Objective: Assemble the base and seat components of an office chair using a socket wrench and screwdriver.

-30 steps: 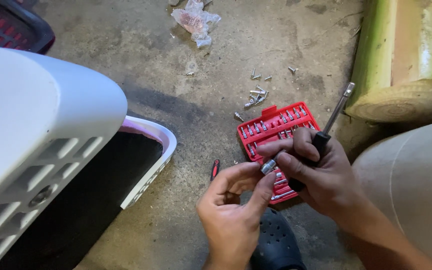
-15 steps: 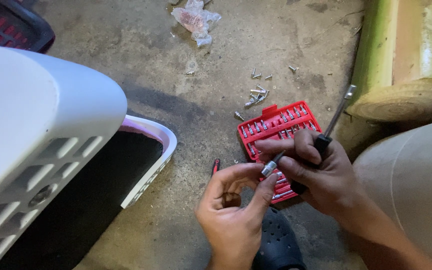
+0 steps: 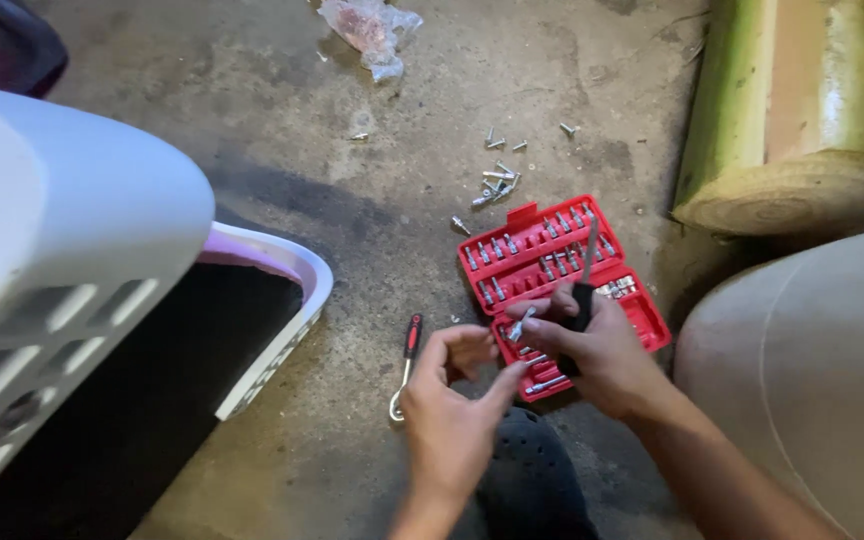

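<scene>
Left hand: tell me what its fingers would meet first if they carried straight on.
Probably the small silver bit pinched in the right hand, just beyond the left hand fingers; behind lies the red bit case. Depth is uncertain.

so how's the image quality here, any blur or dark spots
Head view: dim, warm, uneven light; the concrete floor is lit in the middle, while the black area under the white plastic housing falls into deep shadow. The screwdriver shaft and both hands, left and right, look slightly soft.
</scene>
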